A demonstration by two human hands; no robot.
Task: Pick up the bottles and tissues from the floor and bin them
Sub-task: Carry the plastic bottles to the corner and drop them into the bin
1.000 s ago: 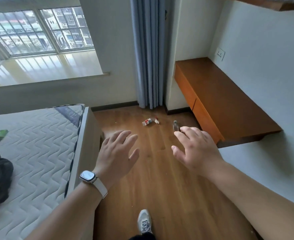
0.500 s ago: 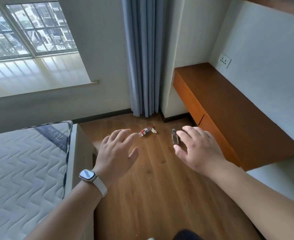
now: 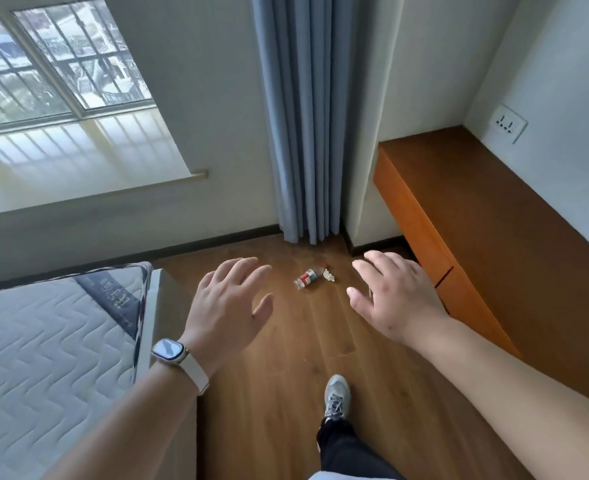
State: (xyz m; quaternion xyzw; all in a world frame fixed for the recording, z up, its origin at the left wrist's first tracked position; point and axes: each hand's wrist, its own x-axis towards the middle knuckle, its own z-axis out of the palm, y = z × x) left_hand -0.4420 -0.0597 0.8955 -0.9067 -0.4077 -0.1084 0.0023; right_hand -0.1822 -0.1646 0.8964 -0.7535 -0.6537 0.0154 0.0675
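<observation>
Head view: the left hand (image 3: pixel 229 306) and the right hand (image 3: pixel 393 299) are both stretched out in front of the person, palms down, fingers spread and relaxed, holding nothing. A watch (image 3: pixel 168 349) with a pale strap sits on the left wrist. Between the two hands, farther away on the wooden floor (image 3: pixel 286 375), a small clear bottle (image 3: pixel 307 278) with a red and white label lies on its side. A crumpled white tissue (image 3: pixel 329 275) lies just beside its capped end. Neither hand touches them. Below the hands, one foot in a grey shoe (image 3: pixel 336 396) is planted on the floor. To the left is the corner of a bed with a quilted white mattress (image 3: pixel 43 341). Beyond the litter a blue-grey curtain (image 3: pixel 303 133) hangs down to the floor in the corner. A brown wooden surface (image 3: pixel 493 220) runs along the right wall under a wall socket (image 3: pixel 507 123), and a barred window (image 3: pixel 61 64) is at the upper left.
</observation>
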